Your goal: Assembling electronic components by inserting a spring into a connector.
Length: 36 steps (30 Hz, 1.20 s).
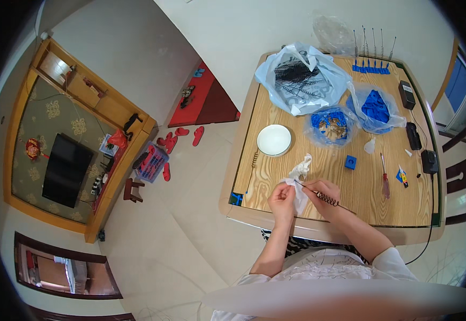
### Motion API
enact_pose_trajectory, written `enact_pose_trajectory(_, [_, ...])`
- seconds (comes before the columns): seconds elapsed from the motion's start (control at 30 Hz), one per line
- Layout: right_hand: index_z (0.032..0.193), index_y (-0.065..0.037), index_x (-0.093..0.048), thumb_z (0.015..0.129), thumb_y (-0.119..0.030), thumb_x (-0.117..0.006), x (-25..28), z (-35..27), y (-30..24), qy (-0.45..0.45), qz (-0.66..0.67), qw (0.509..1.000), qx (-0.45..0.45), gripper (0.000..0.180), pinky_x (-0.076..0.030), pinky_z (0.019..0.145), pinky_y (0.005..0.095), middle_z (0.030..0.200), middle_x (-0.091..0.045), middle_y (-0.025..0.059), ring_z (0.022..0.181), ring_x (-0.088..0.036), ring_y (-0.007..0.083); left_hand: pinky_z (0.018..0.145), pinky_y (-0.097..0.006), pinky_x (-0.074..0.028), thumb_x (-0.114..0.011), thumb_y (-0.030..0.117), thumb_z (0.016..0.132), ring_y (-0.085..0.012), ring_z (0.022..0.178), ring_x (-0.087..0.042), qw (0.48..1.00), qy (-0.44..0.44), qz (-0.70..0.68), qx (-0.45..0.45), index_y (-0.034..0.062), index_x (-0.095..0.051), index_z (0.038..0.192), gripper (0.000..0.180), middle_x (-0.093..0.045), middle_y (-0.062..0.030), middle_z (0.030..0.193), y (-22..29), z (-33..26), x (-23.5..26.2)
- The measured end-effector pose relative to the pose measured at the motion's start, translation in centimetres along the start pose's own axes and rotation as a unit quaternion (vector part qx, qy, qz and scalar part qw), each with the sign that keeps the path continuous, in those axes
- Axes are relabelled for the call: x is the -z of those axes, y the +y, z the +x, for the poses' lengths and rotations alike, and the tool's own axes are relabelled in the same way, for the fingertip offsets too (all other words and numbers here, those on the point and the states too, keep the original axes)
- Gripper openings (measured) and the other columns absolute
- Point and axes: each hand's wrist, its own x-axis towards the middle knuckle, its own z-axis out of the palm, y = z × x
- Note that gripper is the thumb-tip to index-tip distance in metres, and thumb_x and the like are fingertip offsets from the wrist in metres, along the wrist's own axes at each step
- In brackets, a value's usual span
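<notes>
Near the table's front edge, my left hand (282, 200) is closed on a piece of white tissue (300, 199), pinched between its fingers. My right hand (323, 193) grips a dark coiled wire (327, 199) whose thin straight end reaches the tissue, and its coil shows along the back of the hand. A crumpled white tissue (301, 167) lies just beyond both hands. To the right of them sits a small blue block (350, 162) with a round mark or hole on top. Another coiled wire (254, 162), brownish, lies to the left beside a white round dish (274, 140).
At the back stands a pale plastic bag (326, 95) of black wires. Clear bags of blue pieces (375, 108) and brown pieces (333, 128) are nearer. Several coiled wires stand upright in a blue rack (371, 69). A red-handled screwdriver (386, 184), glue tube (402, 176) and corded black adapter (430, 161) lie right.
</notes>
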Motion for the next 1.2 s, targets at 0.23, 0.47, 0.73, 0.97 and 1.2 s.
enact_pose_trajectory(0.23, [0.080, -0.001, -0.061, 0.078, -0.001, -0.072, 0.0, 0.2, -0.3, -0.009, 0.001, 0.993, -0.120, 0.011, -0.050, 0.066, 0.0285, 0.081, -0.068, 0.0099, 0.073, -0.066, 0.0191, 0.067, -0.018, -0.046, -0.060, -0.006, 0.085, -0.0056, 0.073, -0.059, 1.000, -0.012, -0.004, -0.007, 0.0017, -0.061, 0.093, 0.011, -0.064, -0.0014, 0.082, -1.0, 0.3, 0.8])
enact_pose_trajectory(0.47, [0.082, 0.001, -0.062, 0.080, -0.001, -0.070, -0.3, -0.4, 0.7, 0.013, 0.028, 0.993, -0.117, 0.009, -0.050, 0.066, 0.0251, 0.081, -0.068, 0.0081, 0.073, -0.064, 0.0127, 0.081, -0.023, -0.047, -0.054, -0.003, 0.091, -0.0109, 0.089, -0.061, 0.980, -0.027, -0.185, 0.064, -0.0002, -0.057, 0.101, 0.012, -0.065, -0.0070, 0.098, -1.1, 0.3, 0.6])
enact_pose_trajectory(0.73, [0.080, -0.002, -0.062, 0.077, -0.004, -0.073, -0.5, -0.2, 0.5, 0.018, 0.033, 0.997, -0.074, 0.011, -0.051, 0.063, 0.0284, 0.080, -0.067, 0.0098, 0.072, -0.066, 0.0189, 0.082, -0.025, -0.050, -0.056, -0.001, 0.090, -0.0137, 0.091, -0.064, 0.981, -0.048, -0.174, 0.073, -0.0033, -0.057, 0.112, 0.022, -0.066, -0.0104, 0.100, -1.3, 0.0, 1.4])
enact_pose_trajectory(0.97, [0.080, -0.004, -0.062, 0.075, -0.005, -0.074, -0.2, -0.1, -0.2, -0.010, -0.018, 0.999, -0.030, 0.013, -0.051, 0.063, 0.0323, 0.082, -0.067, 0.0105, 0.073, -0.065, 0.0244, 0.079, -0.023, -0.050, -0.060, -0.005, 0.087, -0.0123, 0.088, -0.064, 0.997, -0.027, -0.062, 0.033, -0.0042, -0.061, 0.106, 0.020, -0.066, -0.0097, 0.098, -1.1, -0.1, 1.4])
enact_pose_trajectory(1.2, [0.082, -0.004, -0.062, 0.075, -0.007, -0.073, 1.1, 0.9, -0.2, -0.094, -0.049, 0.993, 0.059, 0.014, -0.050, 0.066, 0.0342, 0.084, -0.066, 0.0081, 0.076, -0.063, 0.0259, 0.078, -0.022, -0.049, -0.063, -0.008, 0.083, -0.0114, 0.087, -0.062, 0.993, -0.076, 0.084, -0.019, -0.0037, -0.066, 0.099, 0.017, -0.066, -0.0063, 0.095, -0.1, 0.3, 2.1])
